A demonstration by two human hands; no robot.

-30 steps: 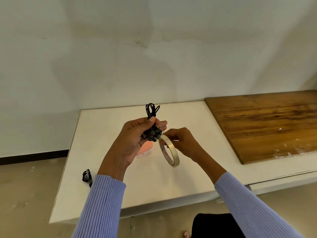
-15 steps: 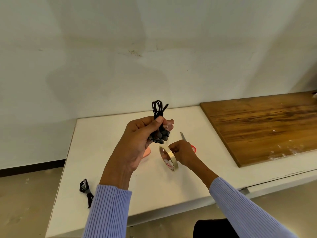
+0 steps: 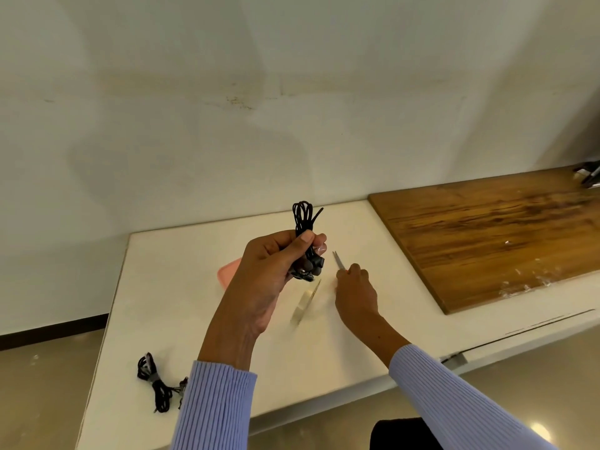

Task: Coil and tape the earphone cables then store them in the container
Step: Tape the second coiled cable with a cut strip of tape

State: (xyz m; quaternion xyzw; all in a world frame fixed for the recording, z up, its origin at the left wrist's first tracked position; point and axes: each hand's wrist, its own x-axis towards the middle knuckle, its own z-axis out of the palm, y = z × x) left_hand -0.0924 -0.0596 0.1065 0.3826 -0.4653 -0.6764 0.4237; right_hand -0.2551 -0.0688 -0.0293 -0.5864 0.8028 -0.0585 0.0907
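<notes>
my left hand (image 3: 266,280) is raised in the middle of the frame, its grip wrapped around a coiled black earphone cable (image 3: 304,222). the loops of the coil stick up above my thumb and forefinger, and the earbuds and plug hang in a dark cluster just below my fingertips, toward the right of the hand.

my right hand (image 3: 355,292) is lower and to the right of centre, down at the white tabletop (image 3: 181,287). its fingers are curled over the handle end of a pair of scissors (image 3: 338,259), whose thin metal blades point up and to the left from my knuckles. i cannot tell from here whether the grip has truly closed on the handles or only rests on them.

between my two hands, slightly below centre, the roll of tape (image 3: 304,303) is on the tabletop, tilted on its edge and blurred. just left of my left hand, a corner of the pink container (image 3: 229,271) shows from behind my wrist.

in the lower left of the frame, near the tabletop's front edge and beside my left sleeve (image 3: 211,407), lies a second earphone cable (image 3: 156,381), bundled and banded around its middle. a wooden board (image 3: 487,241) covers the right part of the frame, well apart from my hands.
</notes>
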